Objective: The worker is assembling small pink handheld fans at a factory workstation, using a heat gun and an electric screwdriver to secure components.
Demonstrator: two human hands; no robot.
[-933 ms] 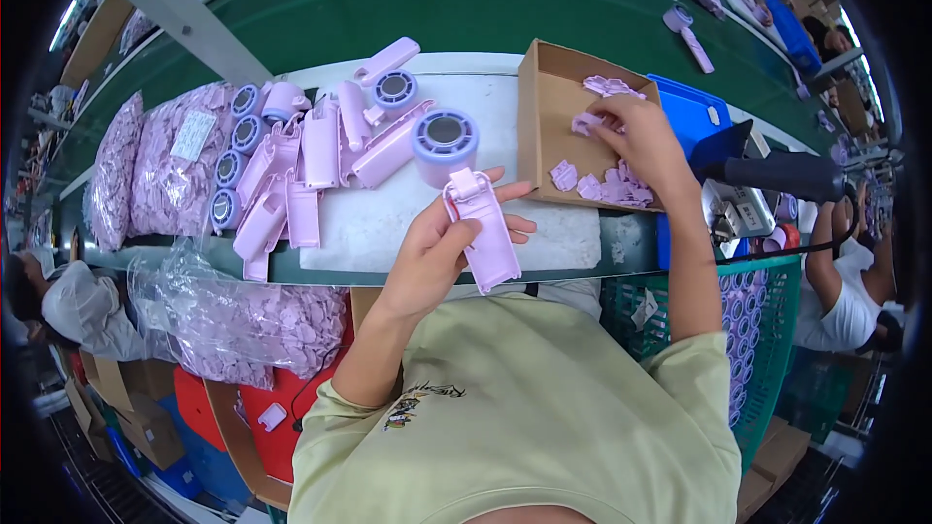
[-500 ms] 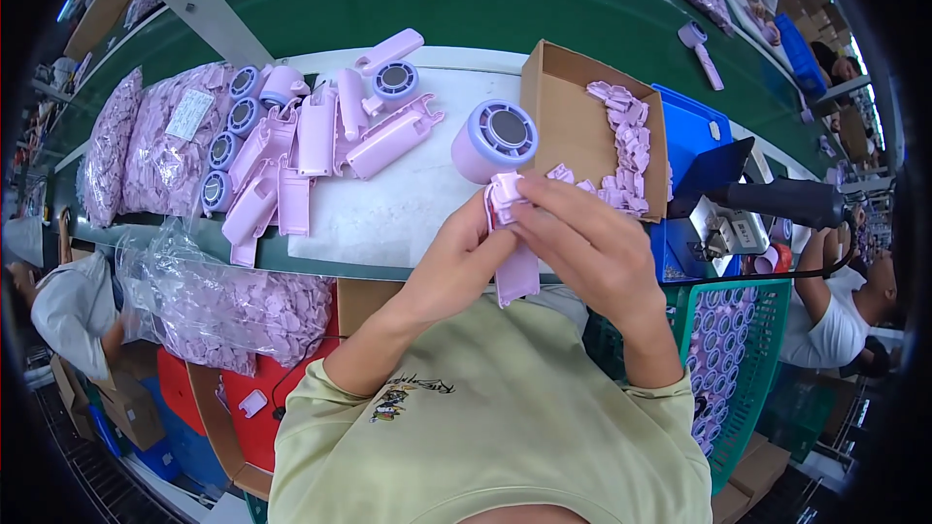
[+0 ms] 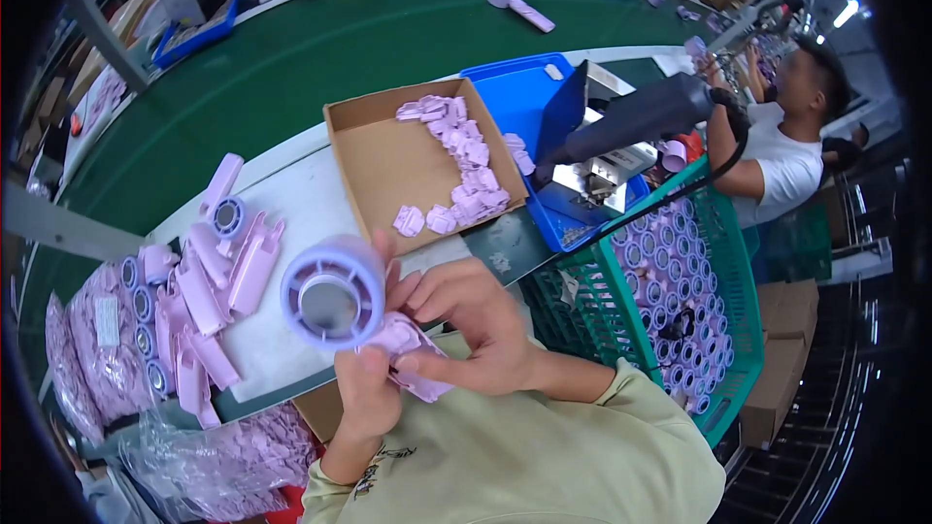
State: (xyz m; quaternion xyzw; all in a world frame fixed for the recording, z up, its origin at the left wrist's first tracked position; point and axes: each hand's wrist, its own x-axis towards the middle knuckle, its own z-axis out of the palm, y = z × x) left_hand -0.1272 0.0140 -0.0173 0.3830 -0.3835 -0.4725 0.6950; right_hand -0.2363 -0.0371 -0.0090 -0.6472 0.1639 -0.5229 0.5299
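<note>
A lilac handheld fan (image 3: 364, 267) is held in front of my chest, its round slotted head facing up at me. My left hand (image 3: 367, 403) is closed round the neck below the head, with the thumb on top. From the right, my right hand (image 3: 481, 335) grips the fan's pale pink handle part (image 3: 413, 354) between thumb and fingers. The fingers cover much of the joint between head and handle, so I cannot tell how the parts fit there.
A cardboard box (image 3: 374, 160) holds small pink plastic pieces (image 3: 471, 160). Beside it a powered screwdriver (image 3: 636, 116) lies over a blue tray (image 3: 515, 87). Loose handle shells (image 3: 199, 291) lie at left. A green crate (image 3: 733, 301) of fan heads stands right; a co-worker (image 3: 777, 146) is beyond it.
The view has swung to the right. The fan head has come up closer and tipped to face me. Both hands still hold the fan, now with changed finger positions.
</note>
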